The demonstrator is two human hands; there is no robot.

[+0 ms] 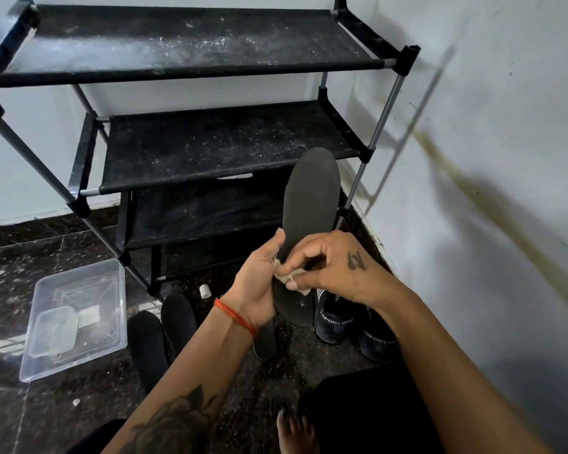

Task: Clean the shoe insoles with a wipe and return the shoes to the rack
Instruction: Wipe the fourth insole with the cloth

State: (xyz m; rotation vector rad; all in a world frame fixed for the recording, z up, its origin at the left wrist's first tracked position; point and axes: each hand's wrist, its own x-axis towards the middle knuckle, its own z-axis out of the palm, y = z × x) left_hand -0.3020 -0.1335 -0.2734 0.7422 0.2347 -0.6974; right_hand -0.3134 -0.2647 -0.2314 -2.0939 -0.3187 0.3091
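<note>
Insole (310, 204), dark grey, is held upright in front of the shoe rack (191, 57), toe end far. Left hand (259, 283) grips its near left edge. Right hand (328, 267) pinches a wipe (291, 276) against its face. Two navy shoes (333, 319) stand on the floor at right, just behind the insole. Three more insoles (148, 345) lie near centre; a clear tray (79, 276) sits left.

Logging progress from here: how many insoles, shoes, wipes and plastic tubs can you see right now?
Insoles: 4, one held, three on the floor
Shoes: 2
Wipes: 1
Plastic tubs: 2, a small one inside a large one
Total: 9
</note>
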